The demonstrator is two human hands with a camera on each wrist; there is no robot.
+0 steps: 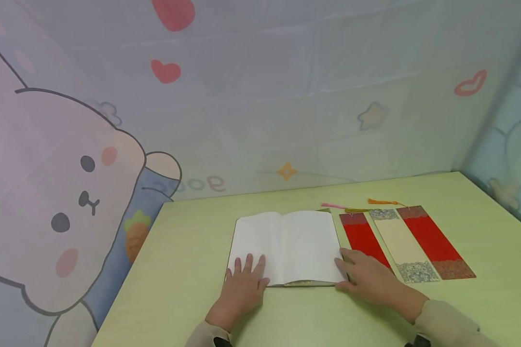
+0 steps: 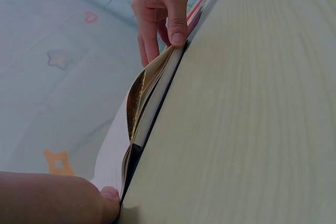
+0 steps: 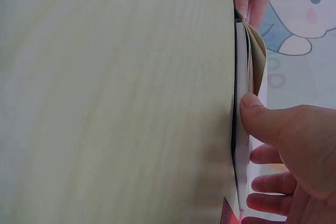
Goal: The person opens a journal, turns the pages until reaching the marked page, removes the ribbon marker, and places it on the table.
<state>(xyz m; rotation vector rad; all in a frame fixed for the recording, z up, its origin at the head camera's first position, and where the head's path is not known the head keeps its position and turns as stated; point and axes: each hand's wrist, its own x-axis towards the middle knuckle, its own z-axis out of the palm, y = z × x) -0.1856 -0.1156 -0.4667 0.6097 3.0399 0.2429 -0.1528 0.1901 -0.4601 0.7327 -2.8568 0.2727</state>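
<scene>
Nearest, two light sleeves (image 1: 447, 324) come in over the table (image 1: 178, 270), one on each forearm. Two bare hands work at one open notebook (image 1: 306, 241), which lies on the middle part of the table, between its left and right edges. The left hand (image 1: 241, 289) lies palm down on the lower left page, wrist toward the body, its fingers straight and spread, the thumb angled toward the fold. The right hand (image 1: 366, 277) reaches in from the right; its fingers, slightly bent and apart, touch the right side of the notebook, while the thumb rests at the near corner.

Between the raised right-hand pages, one patterned strip (image 2: 135, 103) shows at the near side, and one green corner (image 1: 324, 210) pokes out past the far side. Right of the notebook, toward the table's right edge, lie three bookmarks, slanting side by side: two red, one short-looking (image 1: 364, 236) beside the hand and one outermost (image 1: 436, 241), with one cream (image 1: 403, 241) between them. Three tassels lie toward the table's far edge: pink (image 1: 333, 206), olive (image 1: 357, 210) and orange (image 1: 382, 201).

Behind that edge hangs a printed cloth (image 1: 265, 111) with one big cartoon animal (image 1: 91, 193) and three hearts (image 1: 166, 71).
</scene>
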